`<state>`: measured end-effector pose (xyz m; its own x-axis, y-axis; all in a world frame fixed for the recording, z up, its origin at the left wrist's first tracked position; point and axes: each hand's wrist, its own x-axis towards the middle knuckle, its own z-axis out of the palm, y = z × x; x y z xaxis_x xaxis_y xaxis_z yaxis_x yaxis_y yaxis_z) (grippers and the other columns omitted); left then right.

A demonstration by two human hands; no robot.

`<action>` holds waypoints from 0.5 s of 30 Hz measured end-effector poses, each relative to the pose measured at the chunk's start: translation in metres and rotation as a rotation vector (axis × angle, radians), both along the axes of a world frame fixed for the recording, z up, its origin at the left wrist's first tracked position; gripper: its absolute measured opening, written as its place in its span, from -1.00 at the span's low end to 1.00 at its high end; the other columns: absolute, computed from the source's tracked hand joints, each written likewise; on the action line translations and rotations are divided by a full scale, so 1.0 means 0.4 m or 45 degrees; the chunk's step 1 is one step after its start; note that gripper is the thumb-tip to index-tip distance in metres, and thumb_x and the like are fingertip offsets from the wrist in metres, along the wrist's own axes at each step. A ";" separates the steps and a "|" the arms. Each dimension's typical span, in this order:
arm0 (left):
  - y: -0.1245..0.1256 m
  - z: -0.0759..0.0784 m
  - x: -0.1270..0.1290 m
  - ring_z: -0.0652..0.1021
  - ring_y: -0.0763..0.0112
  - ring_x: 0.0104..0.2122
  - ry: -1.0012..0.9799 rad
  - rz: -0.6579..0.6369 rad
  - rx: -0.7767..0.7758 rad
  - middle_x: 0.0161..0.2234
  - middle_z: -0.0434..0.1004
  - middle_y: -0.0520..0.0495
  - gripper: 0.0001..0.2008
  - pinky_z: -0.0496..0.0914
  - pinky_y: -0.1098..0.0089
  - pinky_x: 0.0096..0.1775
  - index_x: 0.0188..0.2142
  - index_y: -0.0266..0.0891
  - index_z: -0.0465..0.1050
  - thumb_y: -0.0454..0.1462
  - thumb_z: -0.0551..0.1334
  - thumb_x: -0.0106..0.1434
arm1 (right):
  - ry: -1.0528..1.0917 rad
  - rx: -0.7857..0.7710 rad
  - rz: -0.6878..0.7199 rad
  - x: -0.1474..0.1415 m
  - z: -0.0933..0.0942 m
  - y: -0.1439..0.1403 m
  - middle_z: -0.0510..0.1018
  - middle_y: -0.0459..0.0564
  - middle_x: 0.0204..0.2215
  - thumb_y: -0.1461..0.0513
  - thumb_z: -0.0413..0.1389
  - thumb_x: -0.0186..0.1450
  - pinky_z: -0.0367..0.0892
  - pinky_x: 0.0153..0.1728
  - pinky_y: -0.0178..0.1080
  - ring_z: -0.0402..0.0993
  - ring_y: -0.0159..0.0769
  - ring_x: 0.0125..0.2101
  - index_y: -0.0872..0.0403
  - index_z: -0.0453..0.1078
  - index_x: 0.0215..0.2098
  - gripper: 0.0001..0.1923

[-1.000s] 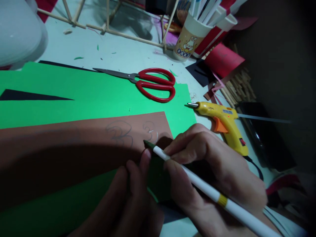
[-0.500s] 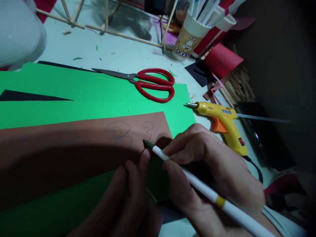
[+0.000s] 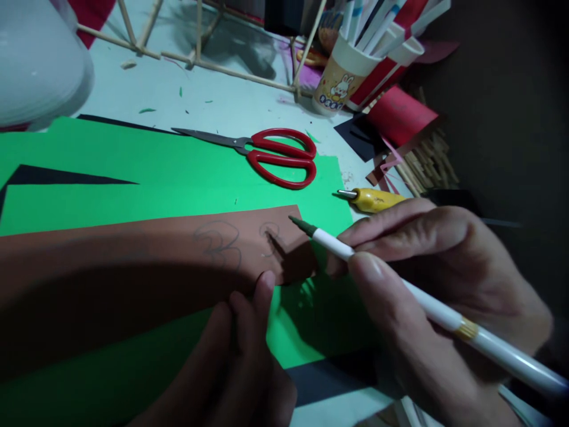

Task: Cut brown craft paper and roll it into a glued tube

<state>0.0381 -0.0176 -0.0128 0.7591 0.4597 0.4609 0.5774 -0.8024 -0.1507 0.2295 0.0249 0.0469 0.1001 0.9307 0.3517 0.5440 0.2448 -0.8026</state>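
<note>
My right hand (image 3: 427,284) is closed in a writing grip around a white marker (image 3: 333,243) with a dark green tip and a gold band. The tip hovers over the right end of a brown paper strip (image 3: 169,237), casting a shadow on it. Curly outlines are drawn on the strip near that end. At the strip's lower edge, my left hand (image 3: 249,350) has its fingers bunched together, gripping the paper; much of this hand is in shadow. Beneath the strip lie green paper sheets (image 3: 200,172).
Red-handled scissors (image 3: 282,157) rest on the green paper. My right hand partly covers a yellow glue gun (image 3: 377,200). Behind stand a paper cup (image 3: 340,77) of pens and a stick frame (image 3: 249,77). A white rounded object (image 3: 40,65) is at the upper left.
My right hand has moved right and a little up, lifting the marker tip off the drawn outlines; it now covers much of the glue gun. The left hand keeps its place.
</note>
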 end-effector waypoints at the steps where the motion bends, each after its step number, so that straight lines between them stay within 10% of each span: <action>1: 0.001 0.001 0.001 0.38 -0.08 0.11 -0.008 0.016 -0.004 0.05 0.47 -0.34 -0.84 0.17 0.03 0.18 -0.20 -0.23 0.40 -0.19 0.14 0.38 | -0.018 0.000 0.006 0.000 -0.002 0.004 0.54 -0.11 -0.37 0.35 0.15 0.25 0.40 -0.39 -0.21 0.47 -0.28 -0.35 -0.03 0.36 -0.39 -0.86; 15: 0.015 0.010 0.002 0.48 -0.06 -0.03 0.074 -0.034 0.139 -0.08 0.61 -0.29 -0.92 0.20 -0.06 0.18 -0.28 -0.21 0.42 -0.24 0.25 0.30 | -0.197 0.001 0.368 0.015 -0.025 0.015 0.58 -0.04 -0.32 0.32 0.23 0.32 0.46 -0.47 -0.20 0.55 -0.26 -0.37 -0.01 0.40 -0.29 -0.89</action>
<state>0.0389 -0.0116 -0.0088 0.7973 0.3883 0.4622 0.5437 -0.7945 -0.2705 0.2354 0.0307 0.0368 -0.2224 0.9127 0.3429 0.5673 0.4072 -0.7158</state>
